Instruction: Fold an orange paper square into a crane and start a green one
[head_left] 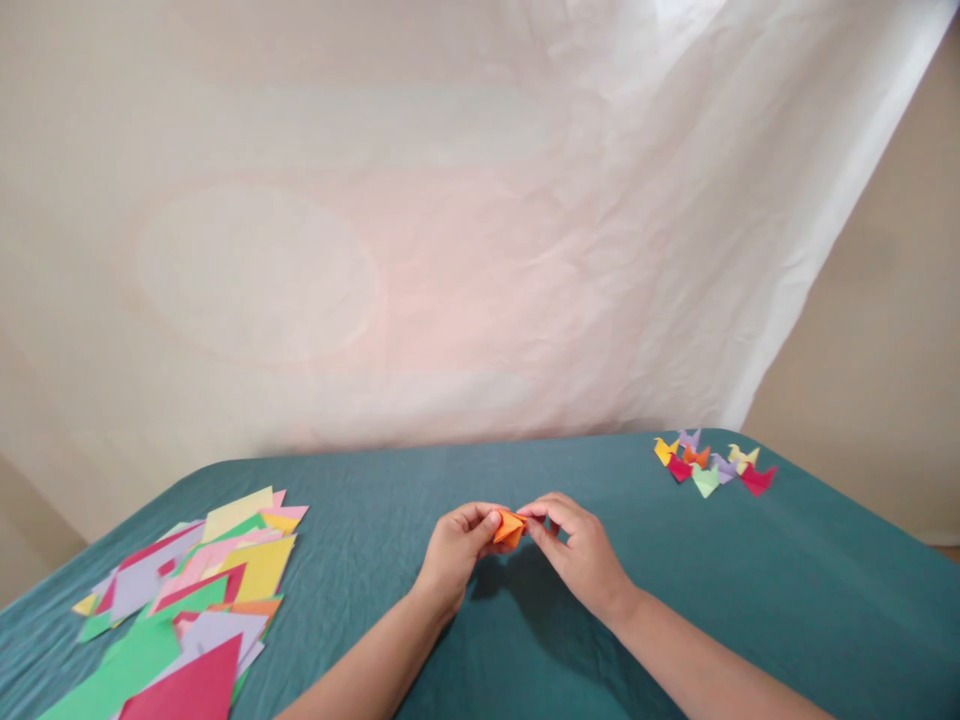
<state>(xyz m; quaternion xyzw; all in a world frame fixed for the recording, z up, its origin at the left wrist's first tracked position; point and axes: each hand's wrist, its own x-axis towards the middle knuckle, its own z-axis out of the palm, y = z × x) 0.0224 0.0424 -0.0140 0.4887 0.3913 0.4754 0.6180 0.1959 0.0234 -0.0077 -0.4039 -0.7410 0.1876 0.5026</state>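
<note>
A small folded piece of orange paper (509, 530) is held between my two hands, a little above the table. My left hand (459, 547) pinches its left side, with the thumb lying on the front. At its right end, the thumb and fingertips of my right hand (577, 550) close on a corner of the paper. Folded flaps show on the side facing me. The fingers hide the paper's outer parts, so its full shape cannot be made out.
Loose sheets of coloured paper (187, 570) lie overlapping on the table's left side. Several small folded paper birds (705, 480) stand together at the far right. A dark green cloth (360, 580) covers the table, and a pale hanging sheet (465, 250) rises behind its far edge.
</note>
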